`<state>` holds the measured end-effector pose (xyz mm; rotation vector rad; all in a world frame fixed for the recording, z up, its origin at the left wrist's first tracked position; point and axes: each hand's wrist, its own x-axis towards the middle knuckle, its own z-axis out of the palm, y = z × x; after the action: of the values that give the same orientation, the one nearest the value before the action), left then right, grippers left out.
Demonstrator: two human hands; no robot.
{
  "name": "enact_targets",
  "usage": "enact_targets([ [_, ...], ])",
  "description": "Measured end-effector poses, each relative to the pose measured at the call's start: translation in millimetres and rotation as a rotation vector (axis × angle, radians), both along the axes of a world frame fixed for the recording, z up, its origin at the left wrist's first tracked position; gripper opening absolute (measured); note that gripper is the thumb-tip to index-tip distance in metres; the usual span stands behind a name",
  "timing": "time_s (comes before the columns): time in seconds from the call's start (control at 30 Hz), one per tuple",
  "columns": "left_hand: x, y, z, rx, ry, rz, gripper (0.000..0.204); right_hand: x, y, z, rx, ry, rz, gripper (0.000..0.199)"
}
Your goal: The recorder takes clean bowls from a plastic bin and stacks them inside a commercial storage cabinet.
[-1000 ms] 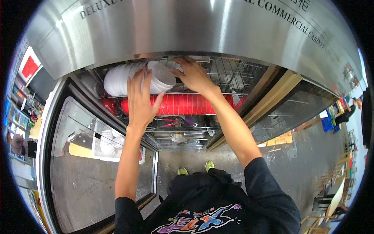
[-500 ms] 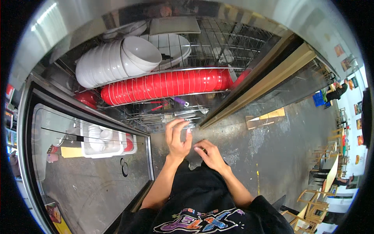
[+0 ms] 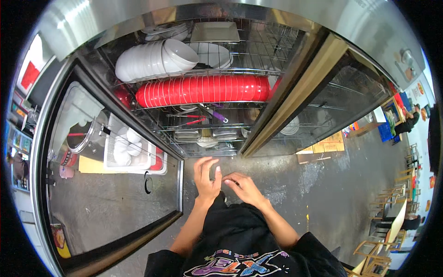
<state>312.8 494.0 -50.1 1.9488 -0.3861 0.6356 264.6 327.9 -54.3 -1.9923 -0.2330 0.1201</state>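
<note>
White bowl stack [image 3: 151, 61], just above the red bowls [image 3: 203, 90], looks stiff, slick, breakable, best held by rims; left hand [image 3: 207, 181] and right hand [image 3: 245, 188], well below, show loosely parted, unladen grips.

I count two hands [image 3: 206, 181] [image 3: 245, 190], one long row of red bowls [image 3: 203, 90], one stack of white bowls [image 3: 152, 61], one rectangular plate [image 3: 215, 32].

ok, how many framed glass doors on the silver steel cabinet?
2. Left framed glass door: swung out, left of the nested row of glossy white bowls. Right framed glass door: right of that row. Any third would be hidden.
</note>
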Motion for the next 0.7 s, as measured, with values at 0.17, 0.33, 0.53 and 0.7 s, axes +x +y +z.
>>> enact_targets([
  [0.17, -75.9, 5.4, -8.9, 0.023, 0.105, 0.084, 0.021, -46.7, -7.0, 9.7, 0.04, -0.017, 0.074, 0.024],
  [0.33, -112.8, 7.9, 1.1, 0.066, 0.108, 0.063, 0.023, -51.3, -27.8, 19.2, 0.084, 0.024, -0.024, 0.029],
  [0.53, -101.5, 24.9, -0.4, 0.011, 0.189, 0.035, 0.02, 29.1, -49.5, 90.5, 0.126, -0.262, -0.166, 0.035],
  [0.7, -62.9, 45.4, -2.8, -0.005, 0.205, 0.005, 0.021, 147.5, -49.3, 179.4, 0.044, -0.493, -0.269, 0.039],
])
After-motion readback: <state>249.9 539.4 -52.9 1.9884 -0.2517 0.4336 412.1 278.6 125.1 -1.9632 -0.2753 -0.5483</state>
